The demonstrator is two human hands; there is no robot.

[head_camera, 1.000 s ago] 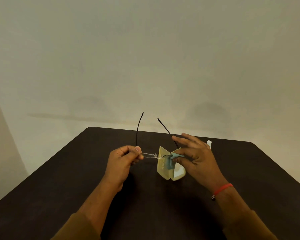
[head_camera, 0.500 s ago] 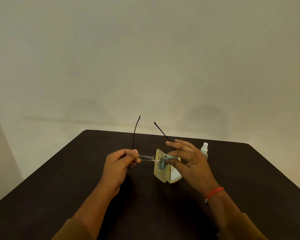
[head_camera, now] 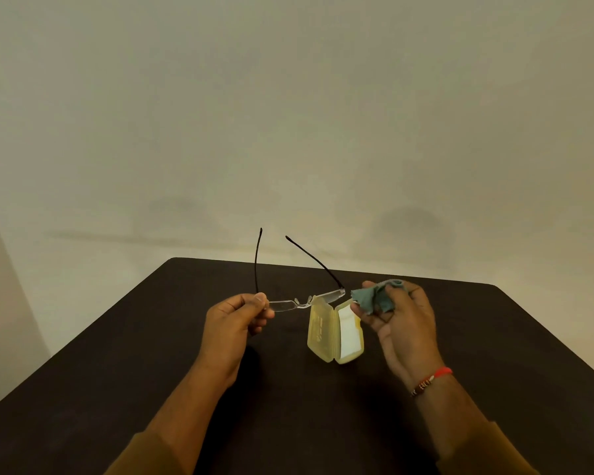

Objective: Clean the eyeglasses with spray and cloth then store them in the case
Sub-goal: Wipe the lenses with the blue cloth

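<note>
1. Eyeglasses (head_camera: 306,301) hang in mid-air above the dark bench (head_camera: 151,354), pinched at their left end by the left hand (head_camera: 235,315), whose fingers (head_camera: 259,298) close on the clear frame where the temple meets the lens.
2. Both thin black temples stand unfolded, pointing up and away from the person.
3. Just right of the glasses, the right hand (head_camera: 402,320) grasps a bunched grey-green cloth (head_camera: 374,298) between thumb and fingertips; the cloth sits just beside the right lens, apparently clear of it.
4. Below and between the hands, a pale yellow case (head_camera: 335,332) rests open on the bench, its white lining showing and nothing inside it.
5. Judged from this, the wiping step is in hand, perhaps between strokes or near its end; the glasses are not yet stored.
6. Next, the cloth either goes back onto a lens or gets set down; then the temples need folding, which calls for a second grip on the frame, before the glasses can lie flat in the narrow case and the lid can shut.
7. No spray bottle can be made out; the right hand may cover it.
8. Clear lenses are hard to read against the dark top, so smears or remaining moisture cannot be judged.
9. Lettering on the case lid is too small to read.
10. Forearms are cut off at the lower edge, and only a bare wall lies beyond the bench.
</note>
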